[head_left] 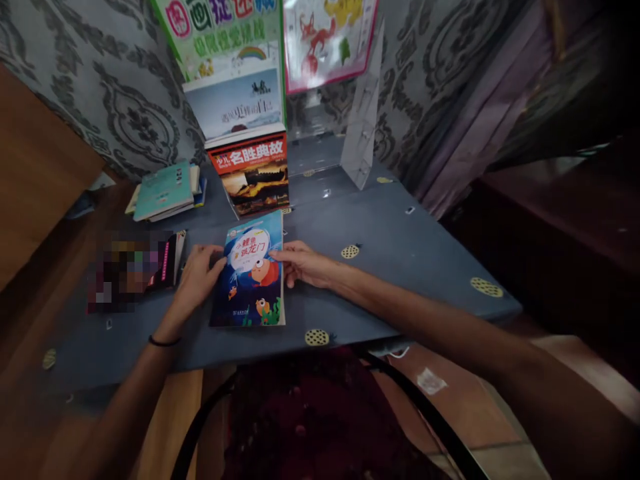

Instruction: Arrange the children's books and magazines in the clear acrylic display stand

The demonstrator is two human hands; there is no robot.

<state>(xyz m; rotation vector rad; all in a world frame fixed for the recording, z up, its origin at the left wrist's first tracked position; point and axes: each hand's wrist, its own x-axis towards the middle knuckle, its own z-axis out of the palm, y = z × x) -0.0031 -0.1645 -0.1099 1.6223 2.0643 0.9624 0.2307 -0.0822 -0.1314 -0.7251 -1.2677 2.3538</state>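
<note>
One blue book [245, 297] with an orange fish on its cover is kept between two hands, at the near part of the table [390, 287]. Its right edge is pinched by the right hand [301, 262], with the thumb laid on top of the cover and the other fingers curled by the edge. The left hand [201, 275] is placed at the left edge with its fingers bent; whether the book is gripped by them cannot be told. A dark band [164, 342] is worn on the left wrist. Just behind the blue book, a red book [255, 177] with a wall on its cover is stood up in a clear rack [359, 127]. On the left, a dark book [173, 260], partly blurred, and a small pile of books [165, 192] are laid on the table.
</note>
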